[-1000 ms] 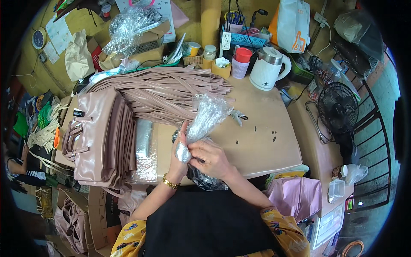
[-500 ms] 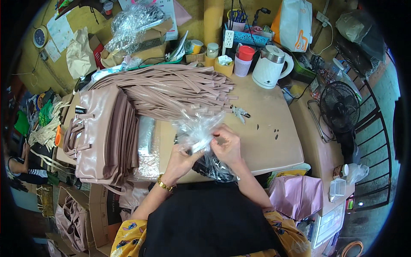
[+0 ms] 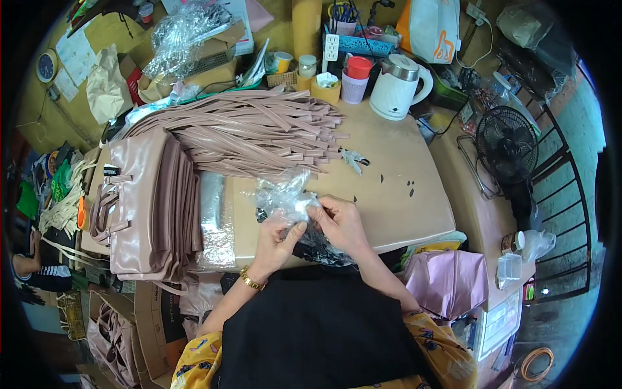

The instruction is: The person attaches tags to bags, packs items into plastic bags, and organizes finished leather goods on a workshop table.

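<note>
A clear plastic bag (image 3: 281, 189) with dark contents stands at the near edge of the table, its crumpled neck gathered between my two hands. My left hand (image 3: 275, 247), with a gold watch (image 3: 252, 279) on the wrist, pinches the neck from the left. From the right, my right hand (image 3: 343, 227) grips the same bunched plastic, thumb toward the other thumb. The black things in the lower part of the bag show below my fingers; their kind cannot be made out. Beyond the bag lies a heap of long pinkish-brown straps (image 3: 253, 133).
Stacked pinkish-brown handbags (image 3: 139, 207) stand at left, beside flat clear plastic packets (image 3: 212, 207). Small snips (image 3: 353, 159) lie past my right hand. A white kettle (image 3: 395, 87) and cups line the back. At right is a black fan (image 3: 506, 144); a pink bag (image 3: 448, 282) sits below the table edge.
My hands have shifted their hold on the bag's neck, and the right fingers now curl lower over it. The plastic top has sunk a little. The whole view has shifted slightly.
</note>
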A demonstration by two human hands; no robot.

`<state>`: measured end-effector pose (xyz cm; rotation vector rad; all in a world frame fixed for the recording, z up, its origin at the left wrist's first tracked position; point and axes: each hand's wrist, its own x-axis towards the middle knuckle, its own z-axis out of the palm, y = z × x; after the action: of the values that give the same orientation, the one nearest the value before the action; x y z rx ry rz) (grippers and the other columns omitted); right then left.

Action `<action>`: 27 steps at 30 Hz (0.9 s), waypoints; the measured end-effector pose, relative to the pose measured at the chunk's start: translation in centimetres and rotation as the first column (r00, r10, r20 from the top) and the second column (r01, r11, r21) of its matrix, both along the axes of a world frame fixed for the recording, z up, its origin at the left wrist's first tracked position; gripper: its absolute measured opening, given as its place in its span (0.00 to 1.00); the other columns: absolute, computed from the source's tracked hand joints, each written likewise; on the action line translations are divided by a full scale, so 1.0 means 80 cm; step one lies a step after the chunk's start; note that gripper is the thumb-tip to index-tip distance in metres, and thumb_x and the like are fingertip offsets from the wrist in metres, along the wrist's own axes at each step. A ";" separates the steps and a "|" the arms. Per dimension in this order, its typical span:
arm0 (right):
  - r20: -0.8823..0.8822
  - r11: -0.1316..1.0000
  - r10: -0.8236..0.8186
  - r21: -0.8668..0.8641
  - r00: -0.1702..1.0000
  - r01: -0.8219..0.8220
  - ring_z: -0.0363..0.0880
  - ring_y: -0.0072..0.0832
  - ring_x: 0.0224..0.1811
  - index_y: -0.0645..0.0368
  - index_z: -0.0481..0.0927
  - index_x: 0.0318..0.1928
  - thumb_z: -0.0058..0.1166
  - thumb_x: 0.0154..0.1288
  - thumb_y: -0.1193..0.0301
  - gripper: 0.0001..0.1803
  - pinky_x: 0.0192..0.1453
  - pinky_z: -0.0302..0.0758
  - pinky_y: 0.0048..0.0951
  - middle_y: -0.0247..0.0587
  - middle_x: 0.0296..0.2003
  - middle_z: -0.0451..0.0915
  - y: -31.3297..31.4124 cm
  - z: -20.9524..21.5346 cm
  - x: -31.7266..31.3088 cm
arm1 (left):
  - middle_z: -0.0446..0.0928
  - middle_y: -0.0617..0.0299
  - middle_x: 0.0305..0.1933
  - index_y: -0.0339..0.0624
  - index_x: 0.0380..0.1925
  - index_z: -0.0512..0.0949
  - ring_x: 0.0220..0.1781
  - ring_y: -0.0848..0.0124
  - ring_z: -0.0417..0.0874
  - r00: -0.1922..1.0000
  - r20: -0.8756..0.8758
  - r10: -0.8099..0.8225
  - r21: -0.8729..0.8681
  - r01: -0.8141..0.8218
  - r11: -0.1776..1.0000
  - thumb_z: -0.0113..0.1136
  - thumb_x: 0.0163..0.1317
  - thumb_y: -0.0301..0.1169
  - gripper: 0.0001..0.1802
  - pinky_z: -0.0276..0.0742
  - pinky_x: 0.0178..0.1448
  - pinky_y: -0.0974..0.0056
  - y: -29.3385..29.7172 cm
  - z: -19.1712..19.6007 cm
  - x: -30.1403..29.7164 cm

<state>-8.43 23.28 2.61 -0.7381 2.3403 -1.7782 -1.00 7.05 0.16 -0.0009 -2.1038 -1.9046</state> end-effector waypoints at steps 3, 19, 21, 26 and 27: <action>-0.332 0.997 -0.045 0.051 0.942 0.066 0.75 0.33 0.22 0.61 0.80 0.31 0.58 0.60 0.70 0.07 0.27 0.72 0.34 0.40 0.26 0.76 0.005 0.014 0.003 | 0.79 0.59 0.41 0.40 0.38 0.79 0.33 0.75 0.78 0.931 -0.279 0.234 -0.178 -0.290 0.940 0.69 0.55 0.36 0.15 0.72 0.48 0.64 -0.003 0.035 0.009; 0.105 0.977 0.111 -0.193 0.988 -0.089 0.77 0.27 0.29 0.64 0.83 0.39 0.60 0.59 0.75 0.08 0.34 0.73 0.29 0.41 0.30 0.78 0.048 0.041 -0.112 | 0.82 0.51 0.35 0.37 0.39 0.80 0.35 0.52 0.82 0.953 -0.304 -0.001 -0.508 -0.162 0.846 0.65 0.48 0.23 0.14 0.76 0.42 0.56 -0.017 0.004 0.002; -0.283 0.949 -0.272 0.080 0.920 0.305 0.78 0.32 0.30 0.64 0.83 0.38 0.61 0.57 0.75 0.08 0.35 0.74 0.31 0.42 0.32 0.79 0.074 -0.053 -0.197 | 0.82 0.51 0.35 0.37 0.35 0.81 0.35 0.52 0.83 0.900 -0.431 0.064 -0.610 -0.343 0.715 0.62 0.49 0.20 0.11 0.76 0.42 0.55 -0.024 0.011 0.005; -0.680 0.860 -0.218 0.205 0.700 0.467 0.80 0.37 0.30 0.62 0.83 0.36 0.62 0.54 0.77 0.07 0.34 0.75 0.34 0.41 0.29 0.80 0.084 -0.153 -0.247 | 0.82 0.51 0.36 0.37 0.37 0.81 0.41 0.52 0.82 1.000 0.011 -0.025 -0.890 0.021 0.454 0.68 0.48 0.28 0.14 0.76 0.46 0.57 -0.058 0.025 0.000; -0.629 0.862 -0.266 0.183 0.730 0.472 0.80 0.35 0.28 0.63 0.83 0.35 0.61 0.54 0.78 0.07 0.33 0.75 0.33 0.41 0.28 0.81 0.086 -0.155 -0.248 | 0.82 0.52 0.36 0.37 0.38 0.81 0.43 0.52 0.82 0.980 0.193 -0.054 -0.901 0.199 0.387 0.71 0.48 0.31 0.17 0.76 0.47 0.57 -0.066 0.039 -0.005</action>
<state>-28.30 30.14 -9.82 -0.9031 3.3127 -1.3072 -1.39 1.74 3.29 -0.2947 -3.0344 -0.4951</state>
